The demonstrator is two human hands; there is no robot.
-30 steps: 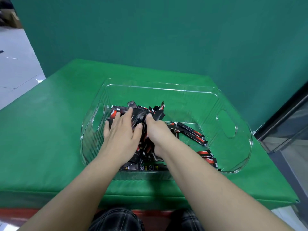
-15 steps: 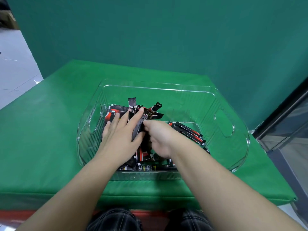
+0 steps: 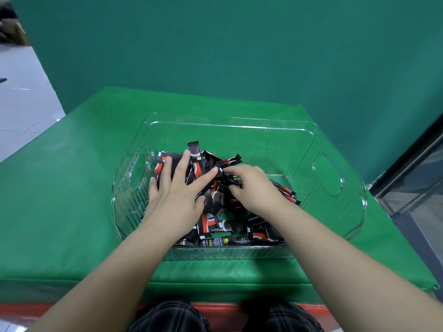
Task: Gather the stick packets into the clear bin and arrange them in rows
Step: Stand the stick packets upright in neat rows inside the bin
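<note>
Two hands are inside the clear bin (image 3: 340,149), and they have moved apart since a moment ago. Back then your hands were pushed close together on the heap. Now your left hand (image 3: 177,195) lies flat on the left part of the pile of stick packets (image 3: 215,226), with its fingers (image 3: 167,171) straight and spread out wide. It presses the packets down near the bin's left handle hole. Your right hand (image 3: 251,188) has slid a little toward the bin's right side. Its fingers are curled, and the thumb and first finger look like they pinch one dark packet (image 3: 233,179) near the middle of the bin. I cannot see the tips well, so that grip is my best guess.

All the packets I can see are already in the bin. None lie on the green table (image 3: 72,188) around it. So the gathering part looks done. The rows part is not done yet. The packets are in a messy heap, crossing over each other and pointing many ways. Most sit in the bin's left and near part. The far right part of the bin shows only bare floor.

Pulling your hands apart looks like the start of sorting: one hand holds the heap steady, the other picks one packet out.
</note>
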